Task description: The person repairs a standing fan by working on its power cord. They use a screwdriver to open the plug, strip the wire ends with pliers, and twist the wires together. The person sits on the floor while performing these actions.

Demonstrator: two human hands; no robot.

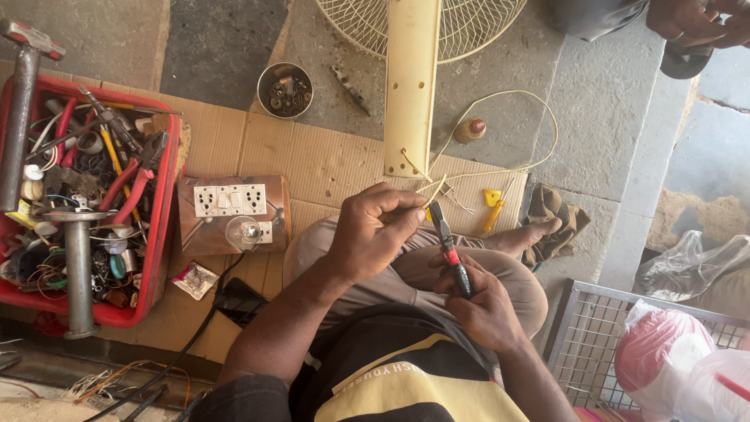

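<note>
Both hands closed: left hand (375, 230) pinches wire (431, 190), right hand (483, 309) grips pliers (451, 248).

Red tool tray (160, 227) at left, packed with pliers, wire scraps and small parts. Hammer (22, 101) lies over its far left edge. Switch-and-socket board (231, 205) with clear bulb (244, 231) rests on cardboard (328, 160). Metal bowl of nuts (285, 90) beyond it. Fan grille (469, 27) far centre. Wire basket (586, 328) near right, holding plastic bags (664, 355).

Cardboard sheet (328, 160) on stone floor (601, 117) carries red crate (160, 234)
</note>
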